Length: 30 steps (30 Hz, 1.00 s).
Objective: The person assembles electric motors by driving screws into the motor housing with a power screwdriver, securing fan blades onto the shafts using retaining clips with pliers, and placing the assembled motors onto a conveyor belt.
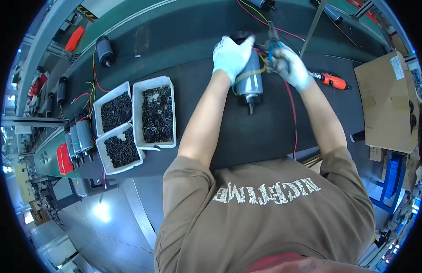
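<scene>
A silver-grey cylindrical motor (252,82) lies on the dark bench top, its shaft toward my body. My left hand (232,57), in a white glove, is closed on the motor's far end. Gloved as well, my right hand (289,67) grips pliers (273,41) with blue on the handles, just right of that end. A yellow wire (253,73) crosses the motor's body, and a red wire (291,104) runs down past its right side. Where the pliers' jaws meet the wires is too small to tell.
White trays (175,113) of small black rings stand at the left, beside grouped motors (81,136). Another motor (105,52) lies farther back. A red-and-black power tool (334,82) and a cardboard box (384,104) are at the right. Posts rise near the bench's edges.
</scene>
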Each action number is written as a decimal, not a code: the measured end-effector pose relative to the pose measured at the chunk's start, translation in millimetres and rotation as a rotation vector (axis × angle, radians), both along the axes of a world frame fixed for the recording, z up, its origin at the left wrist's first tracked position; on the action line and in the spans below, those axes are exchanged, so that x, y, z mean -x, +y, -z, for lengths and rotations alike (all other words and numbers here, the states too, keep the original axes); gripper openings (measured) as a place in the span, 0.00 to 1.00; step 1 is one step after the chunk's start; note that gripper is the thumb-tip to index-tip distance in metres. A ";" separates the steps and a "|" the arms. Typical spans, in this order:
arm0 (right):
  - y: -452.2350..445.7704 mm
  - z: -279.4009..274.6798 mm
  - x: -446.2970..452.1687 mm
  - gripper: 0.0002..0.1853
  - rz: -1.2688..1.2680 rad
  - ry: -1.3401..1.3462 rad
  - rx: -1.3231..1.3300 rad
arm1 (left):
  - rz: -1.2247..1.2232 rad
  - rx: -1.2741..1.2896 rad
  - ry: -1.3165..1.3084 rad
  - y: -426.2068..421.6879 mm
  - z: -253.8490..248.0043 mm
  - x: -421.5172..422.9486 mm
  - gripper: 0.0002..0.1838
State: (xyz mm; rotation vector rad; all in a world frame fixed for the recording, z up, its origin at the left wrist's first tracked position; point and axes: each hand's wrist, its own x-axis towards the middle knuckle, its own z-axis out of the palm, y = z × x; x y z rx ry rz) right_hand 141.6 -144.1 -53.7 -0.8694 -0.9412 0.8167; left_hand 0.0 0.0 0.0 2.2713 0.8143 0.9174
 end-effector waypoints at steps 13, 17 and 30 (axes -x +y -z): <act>-183.4 -134.0 139.2 0.28 0.137 -1.455 0.528 | 0.682 -0.022 -0.622 -156.5 51.0 154.4 0.50; -181.4 -148.4 157.5 0.32 0.104 -1.385 0.716 | 0.744 -0.143 -0.582 -151.3 48.6 156.8 0.47; -174.0 -38.6 114.6 0.26 0.630 -1.326 0.255 | 0.691 -0.300 -0.478 -156.3 50.2 167.9 0.46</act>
